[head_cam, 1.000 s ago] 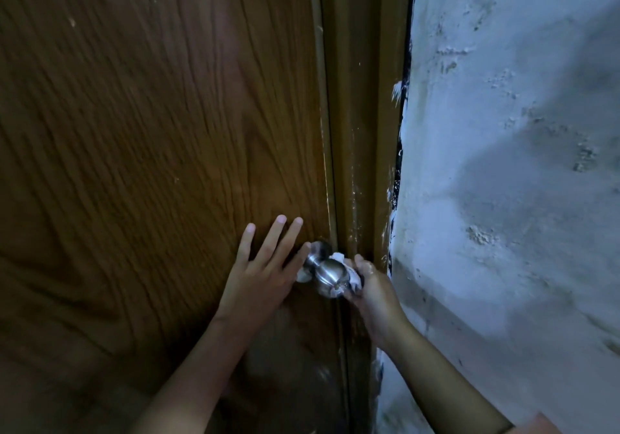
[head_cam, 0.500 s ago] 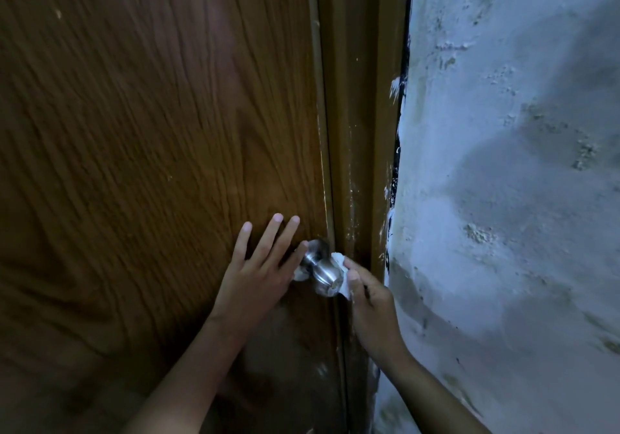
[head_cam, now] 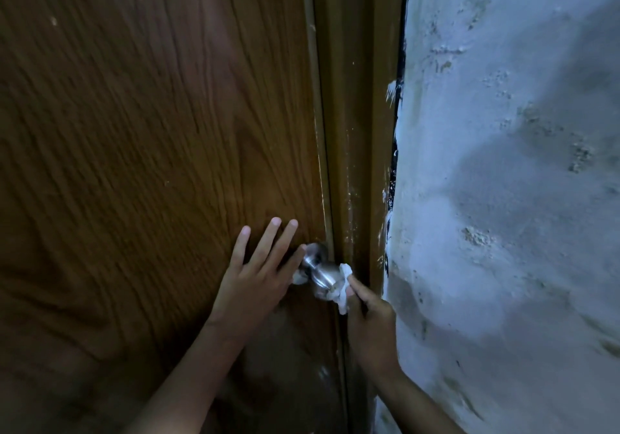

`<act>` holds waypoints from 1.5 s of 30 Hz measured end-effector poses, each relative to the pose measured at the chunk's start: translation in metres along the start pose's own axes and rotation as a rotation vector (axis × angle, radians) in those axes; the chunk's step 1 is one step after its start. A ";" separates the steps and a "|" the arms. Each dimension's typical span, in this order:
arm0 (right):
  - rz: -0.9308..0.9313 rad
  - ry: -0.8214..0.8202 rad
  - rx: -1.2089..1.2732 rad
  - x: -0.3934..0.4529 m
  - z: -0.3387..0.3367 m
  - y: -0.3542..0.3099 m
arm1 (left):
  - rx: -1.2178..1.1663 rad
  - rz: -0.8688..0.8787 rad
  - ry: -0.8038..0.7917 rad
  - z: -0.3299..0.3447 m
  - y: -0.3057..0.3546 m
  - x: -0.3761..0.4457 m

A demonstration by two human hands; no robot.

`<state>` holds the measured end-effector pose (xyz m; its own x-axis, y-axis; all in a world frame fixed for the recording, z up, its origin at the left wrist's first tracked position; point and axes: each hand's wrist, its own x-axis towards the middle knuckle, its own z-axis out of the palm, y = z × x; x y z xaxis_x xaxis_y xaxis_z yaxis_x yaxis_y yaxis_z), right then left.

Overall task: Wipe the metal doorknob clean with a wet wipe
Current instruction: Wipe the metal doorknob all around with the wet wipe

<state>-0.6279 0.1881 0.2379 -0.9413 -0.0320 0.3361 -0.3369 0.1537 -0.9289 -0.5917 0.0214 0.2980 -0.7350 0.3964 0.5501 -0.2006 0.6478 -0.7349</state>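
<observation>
At door edge [head_cam: 320, 165], right hand [head_cam: 370, 326] pinches wet wipe [head_cam: 344, 286] against metal doorknob [head_cam: 323, 277]; left hand [head_cam: 255, 276] flat, fingers spread on door, beside knob; frame [head_cam: 355, 131] close right.

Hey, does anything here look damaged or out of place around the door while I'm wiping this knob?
Yes. The wall beside the door frame is rough and pitted, with dark stains, and white paint is smeared onto the frame's edge. The doorknob itself looks intact; the right hand presses the wet wipe against it.
</observation>
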 end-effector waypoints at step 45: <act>0.623 -0.110 0.631 0.011 0.001 -0.023 | 0.028 0.006 -0.053 0.001 0.000 -0.002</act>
<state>-0.6305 0.1836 0.2627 -0.9435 -0.2234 -0.2448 0.3173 -0.3962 -0.8616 -0.5913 0.0199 0.2966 -0.7696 0.3641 0.5245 -0.2140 0.6269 -0.7492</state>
